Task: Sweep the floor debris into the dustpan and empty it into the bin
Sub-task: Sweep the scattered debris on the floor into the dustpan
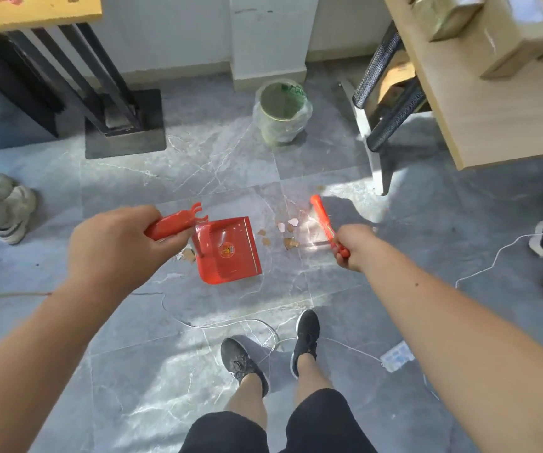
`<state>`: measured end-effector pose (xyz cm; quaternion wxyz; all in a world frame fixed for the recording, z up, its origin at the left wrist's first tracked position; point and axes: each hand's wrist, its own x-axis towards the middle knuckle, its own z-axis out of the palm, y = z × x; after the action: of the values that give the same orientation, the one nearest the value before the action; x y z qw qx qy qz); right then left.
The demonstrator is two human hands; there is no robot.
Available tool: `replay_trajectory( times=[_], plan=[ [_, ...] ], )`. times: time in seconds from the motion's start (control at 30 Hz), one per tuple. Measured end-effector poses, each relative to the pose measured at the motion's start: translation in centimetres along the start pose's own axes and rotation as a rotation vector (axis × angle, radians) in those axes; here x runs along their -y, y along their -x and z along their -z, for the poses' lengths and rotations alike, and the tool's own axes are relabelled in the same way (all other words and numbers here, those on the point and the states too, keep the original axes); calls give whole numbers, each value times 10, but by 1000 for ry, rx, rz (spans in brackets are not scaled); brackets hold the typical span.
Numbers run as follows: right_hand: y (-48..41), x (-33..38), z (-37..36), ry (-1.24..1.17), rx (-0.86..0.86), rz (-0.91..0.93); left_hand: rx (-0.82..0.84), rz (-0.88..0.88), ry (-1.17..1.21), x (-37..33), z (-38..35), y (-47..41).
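My left hand (113, 246) grips the handle of a red dustpan (230, 253), whose tray rests on the grey tiled floor with its open edge facing right. My right hand (353, 246) holds a red hand brush (322, 220) by its handle, bristles down on the floor. Several small brown and white scraps of debris (288, 232) lie between the dustpan's lip and the brush. A few more scraps (186, 255) lie behind the dustpan near its handle. The bin (281, 109), lined with a clear bag, stands by the wall beyond the debris.
My feet in black shoes (306, 341) stand behind the dustpan, with a thin white cable (230, 323) looping on the floor. A black stand base (126, 125) is at the back left. A desk and chair legs (391, 119) are at the right. Other people's shoes (11, 210) sit at both sides.
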<state>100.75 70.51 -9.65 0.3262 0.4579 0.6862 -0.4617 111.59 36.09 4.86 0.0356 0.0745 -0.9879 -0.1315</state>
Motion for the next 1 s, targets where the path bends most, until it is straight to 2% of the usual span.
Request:
replay_trajectory(
  times=[0.27,0.43,0.67,1.0],
  plan=[
    [3,-27,-24,76,102,-12,-35,-42,33,-21,-12,-11],
    [24,-41,-32,-27,169,-34,-21,-20,22,-37,-11,-18],
    [12,-6,4,-134,101,41,-51,-51,12,-71,-22,-41],
    [-70,85,59,54,-14,197,-102,-43,31,-116,-55,-79]
  ],
)
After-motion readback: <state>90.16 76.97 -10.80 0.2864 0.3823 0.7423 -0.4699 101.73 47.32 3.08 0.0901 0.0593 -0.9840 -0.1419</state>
